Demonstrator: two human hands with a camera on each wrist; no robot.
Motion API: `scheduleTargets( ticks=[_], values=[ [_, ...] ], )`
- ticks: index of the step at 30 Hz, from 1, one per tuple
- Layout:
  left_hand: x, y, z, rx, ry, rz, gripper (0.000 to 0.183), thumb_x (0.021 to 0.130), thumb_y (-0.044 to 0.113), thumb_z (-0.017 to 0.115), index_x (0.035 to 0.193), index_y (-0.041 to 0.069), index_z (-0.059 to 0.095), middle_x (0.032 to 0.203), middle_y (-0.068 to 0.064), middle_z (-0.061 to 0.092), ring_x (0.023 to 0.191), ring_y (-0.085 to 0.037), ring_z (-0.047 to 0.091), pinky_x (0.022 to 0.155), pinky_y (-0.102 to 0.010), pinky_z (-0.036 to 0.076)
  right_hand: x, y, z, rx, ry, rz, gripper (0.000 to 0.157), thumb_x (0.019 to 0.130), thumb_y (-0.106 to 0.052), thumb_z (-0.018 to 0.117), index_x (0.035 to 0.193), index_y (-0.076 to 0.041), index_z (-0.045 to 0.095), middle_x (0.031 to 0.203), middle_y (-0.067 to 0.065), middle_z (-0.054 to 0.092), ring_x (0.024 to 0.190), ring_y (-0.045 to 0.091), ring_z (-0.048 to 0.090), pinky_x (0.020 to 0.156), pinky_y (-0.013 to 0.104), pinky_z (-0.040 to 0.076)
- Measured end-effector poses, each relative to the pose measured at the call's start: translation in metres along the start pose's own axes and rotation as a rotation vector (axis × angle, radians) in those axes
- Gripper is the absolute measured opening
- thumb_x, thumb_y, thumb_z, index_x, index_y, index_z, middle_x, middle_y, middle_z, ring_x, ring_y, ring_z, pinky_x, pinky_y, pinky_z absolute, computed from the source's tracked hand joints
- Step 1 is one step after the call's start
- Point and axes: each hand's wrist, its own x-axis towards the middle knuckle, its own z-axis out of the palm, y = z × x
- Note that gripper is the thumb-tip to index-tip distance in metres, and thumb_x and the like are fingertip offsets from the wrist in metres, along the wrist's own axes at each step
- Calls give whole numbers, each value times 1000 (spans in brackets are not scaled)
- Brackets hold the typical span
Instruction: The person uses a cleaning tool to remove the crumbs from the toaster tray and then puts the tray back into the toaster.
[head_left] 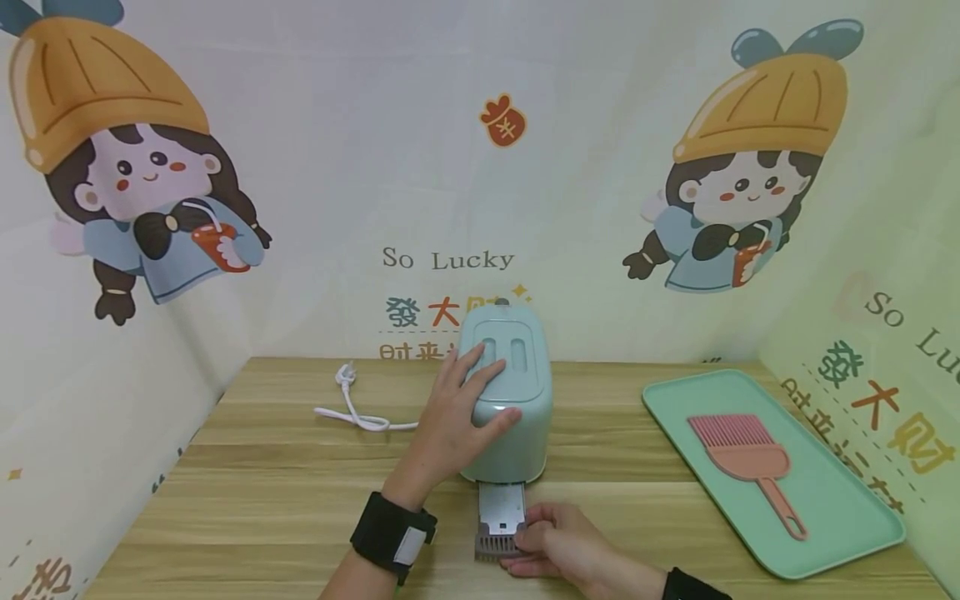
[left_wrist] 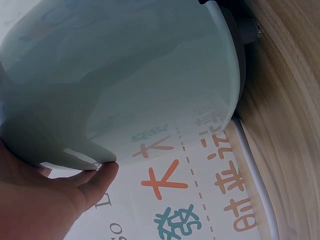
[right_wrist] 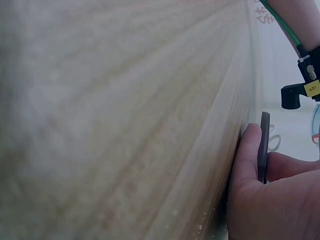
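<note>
A mint-green toaster (head_left: 513, 437) stands on the wooden table, its lid-like top facing up. My left hand (head_left: 457, 408) rests on that top with fingers spread; in the left wrist view its fingertips touch the toaster's upper edge. A metal crumb tray (head_left: 501, 504) with a grey slotted end sticks out of the toaster's near side. My right hand (head_left: 562, 542) pinches the tray's grey end between thumb and fingers. The right wrist view shows the dark tray edge (right_wrist: 263, 145) held low, close to the tabletop. The tray's inner part is hidden inside the toaster.
A white power cord (head_left: 367, 423) with its plug lies left of the toaster. To the right, a green tray (head_left: 825, 550) holds a pink brush (head_left: 750, 458). A printed cloth (head_left: 337, 167) hangs behind and along both sides of the table.
</note>
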Motion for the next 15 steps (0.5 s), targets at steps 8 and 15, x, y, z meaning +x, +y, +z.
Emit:
scheduleTargets(
  ticks=[8, 15],
  values=[
    [0, 0, 0, -9, 10, 15, 67, 88, 68, 49, 143, 29, 42, 155, -2, 23, 141, -29, 3, 105, -62, 24, -10, 2, 1, 1, -24, 20, 29, 90, 4, 55, 114, 11, 40, 96, 19, 59, 88, 34, 65, 78, 36, 55],
    [-1, -1, -1, -17, 17, 34, 67, 89, 66, 49, 142, 27, 43, 154, -4, 23, 141, -31, 4, 105, -62, 25, -13, 4, 3, 2, -21, 3, 30, 90, 3, 56, 114, 11, 39, 92, 17, 60, 87, 35, 65, 76, 36, 56]
  ],
)
